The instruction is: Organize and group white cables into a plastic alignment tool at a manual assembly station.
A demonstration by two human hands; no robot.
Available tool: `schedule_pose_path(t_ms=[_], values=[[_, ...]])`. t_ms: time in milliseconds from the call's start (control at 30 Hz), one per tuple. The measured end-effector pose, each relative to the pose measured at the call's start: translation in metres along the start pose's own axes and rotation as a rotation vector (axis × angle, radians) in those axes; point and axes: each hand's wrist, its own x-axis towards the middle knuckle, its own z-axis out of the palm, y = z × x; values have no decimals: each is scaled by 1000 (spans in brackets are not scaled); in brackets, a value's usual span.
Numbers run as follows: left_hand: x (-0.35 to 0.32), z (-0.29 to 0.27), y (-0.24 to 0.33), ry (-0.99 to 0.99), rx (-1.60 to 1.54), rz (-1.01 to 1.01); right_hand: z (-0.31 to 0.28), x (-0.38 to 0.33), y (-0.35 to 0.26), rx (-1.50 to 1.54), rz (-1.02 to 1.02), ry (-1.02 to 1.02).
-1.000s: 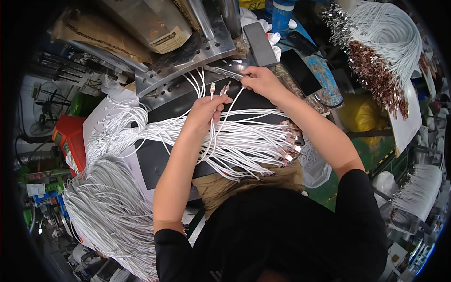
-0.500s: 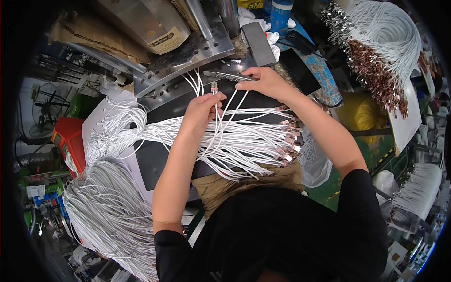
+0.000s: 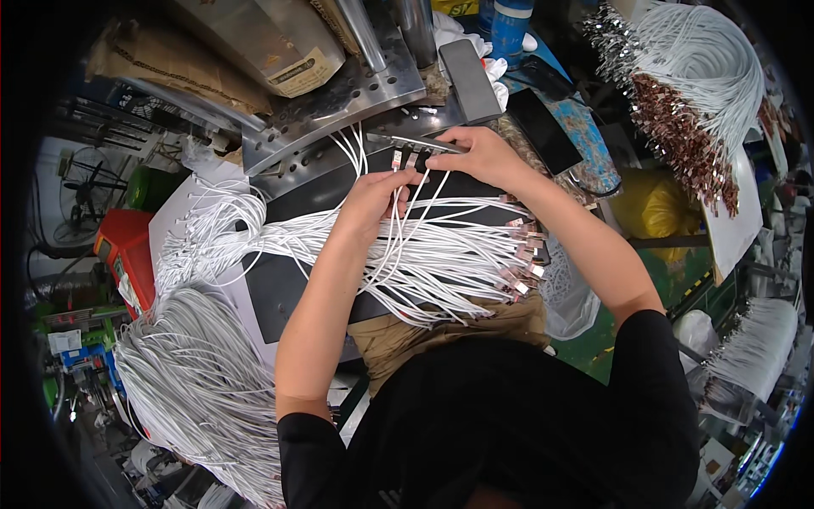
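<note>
White cables (image 3: 398,222) pinched below pale connector (image 3: 398,159), upper centre, by closed left fingers (image 3: 391,179). Metal strip (image 3: 414,142) held in right hand (image 3: 480,159), fingers nearly closed. Cables probably light, bendy; best gripped behind stiffer connector.

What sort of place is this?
Probably a factory workshop handling cables: a spread of white cables covers much of the dark work surface, a larger cable bundle lies at left, and a thick, holed metal plate stands beyond.
</note>
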Motion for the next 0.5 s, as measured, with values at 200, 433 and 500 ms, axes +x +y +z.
schedule_pose_path(t_ms=[200,433,500], values=[[-4,2,0,-14,2,8,2,-6,-14,65,-7,-45],[-6,-25,-13,124,8,95,-3,0,-7,-9,61,17],[-9,-30,-12,57,45,83,-4,-1,-9,-2,89,-20]])
